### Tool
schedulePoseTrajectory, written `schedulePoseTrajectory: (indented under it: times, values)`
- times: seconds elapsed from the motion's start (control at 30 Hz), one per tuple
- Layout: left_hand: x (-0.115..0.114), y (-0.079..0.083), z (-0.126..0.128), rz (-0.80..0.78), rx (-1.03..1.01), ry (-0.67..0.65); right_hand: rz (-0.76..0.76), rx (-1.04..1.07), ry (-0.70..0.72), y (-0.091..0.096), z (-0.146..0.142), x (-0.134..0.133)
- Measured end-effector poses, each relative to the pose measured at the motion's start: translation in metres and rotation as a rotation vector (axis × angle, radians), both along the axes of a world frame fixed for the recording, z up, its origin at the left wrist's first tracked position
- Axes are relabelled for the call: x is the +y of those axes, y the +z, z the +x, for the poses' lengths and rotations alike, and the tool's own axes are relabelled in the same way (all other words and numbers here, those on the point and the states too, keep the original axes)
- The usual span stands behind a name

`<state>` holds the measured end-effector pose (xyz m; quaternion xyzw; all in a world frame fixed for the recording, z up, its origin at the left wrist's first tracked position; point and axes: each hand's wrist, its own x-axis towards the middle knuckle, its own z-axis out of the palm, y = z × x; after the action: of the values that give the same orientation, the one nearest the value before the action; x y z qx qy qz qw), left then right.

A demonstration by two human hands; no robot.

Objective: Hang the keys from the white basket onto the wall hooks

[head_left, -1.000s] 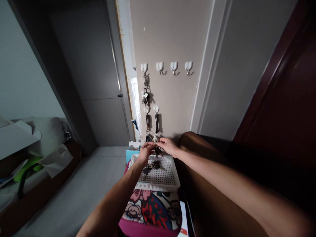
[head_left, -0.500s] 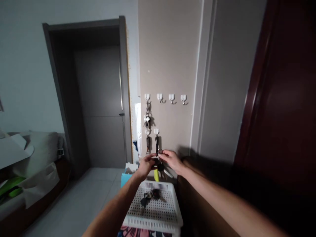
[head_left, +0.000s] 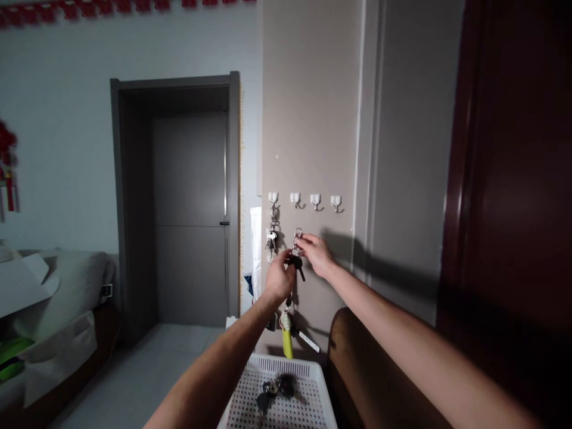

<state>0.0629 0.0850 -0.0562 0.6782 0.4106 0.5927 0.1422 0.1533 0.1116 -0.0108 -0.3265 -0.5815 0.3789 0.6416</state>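
In front of the wall, my left hand point(head_left: 280, 277) and my right hand point(head_left: 316, 255) are both closed on one bunch of keys point(head_left: 295, 261). The right fingertips pinch its metal clip point(head_left: 298, 233), whose loop points upward. The left fingers grip lower down, by the dark keys. Just above is a row of white hooks, among them a bare second hook point(head_left: 295, 198). From the first hook point(head_left: 273, 197) hangs another key bunch point(head_left: 271, 236). Below my hands hangs a set with a yellow tag point(head_left: 287, 344); the lower hooks are mostly hidden by my left hand.
A white perforated basket point(head_left: 322, 390) below holds more dark keys point(head_left: 277, 388). Right of it rises a brown rounded piece of furniture point(head_left: 344, 351). A grey door point(head_left: 190, 179) stands at left, with a sofa point(head_left: 75, 292) nearer.
Both hands have risen with the keys from above the basket to just under the upper hook row. The view has tilted up, and the yellow-tagged set below is now more exposed.
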Motion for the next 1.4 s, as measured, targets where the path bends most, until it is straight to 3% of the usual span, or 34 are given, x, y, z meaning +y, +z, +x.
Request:
schedulePoseTrajectory:
  times: [0.13, 0.33, 0.5, 0.63, 0.73, 0.83, 0.93, 1.07, 1.2, 1.3, 1.4]
  values:
    - [0.008, 0.028, 0.004, 0.059, 0.087, 0.093, 0.05, 0.03, -0.1, 0.034, -0.003, 0.013]
    - [0.018, 0.05, 0.008, 0.046, 0.134, 0.106, 0.098, 0.008, -0.14, 0.055, -0.006, 0.037]
    - [0.024, 0.05, 0.007, 0.027, 0.146, 0.131, 0.025, -0.008, -0.19, 0.057, -0.009, 0.048]
    - [0.025, 0.042, 0.005, -0.001, 0.162, 0.131, -0.029, -0.059, -0.24, 0.051, -0.007, 0.049]
    - [0.02, 0.032, 0.004, -0.008, 0.184, 0.125, 0.012, -0.136, -0.324, 0.044, -0.001, 0.047]
    - [0.012, 0.014, 0.001, -0.037, 0.203, 0.109, 0.12, -0.285, -0.472, 0.03, 0.006, 0.039]
    - [0.003, -0.02, -0.009, -0.112, 0.208, 0.079, 0.199, -0.496, -0.495, -0.001, 0.012, 0.024]
    - [-0.007, -0.086, -0.03, -0.299, 0.173, 0.077, 0.167, -0.759, -0.272, -0.074, 0.014, -0.006]
    - [-0.015, -0.152, -0.048, -0.506, 0.166, 0.095, -0.006, -1.001, -0.035, -0.145, 0.017, -0.031]
    - [-0.02, -0.185, -0.052, -0.593, 0.225, 0.106, -0.096, -1.203, 0.101, -0.172, 0.019, -0.039]
    - [-0.025, -0.201, -0.05, -0.605, 0.295, 0.067, -0.079, -1.311, 0.219, -0.178, 0.021, -0.039]
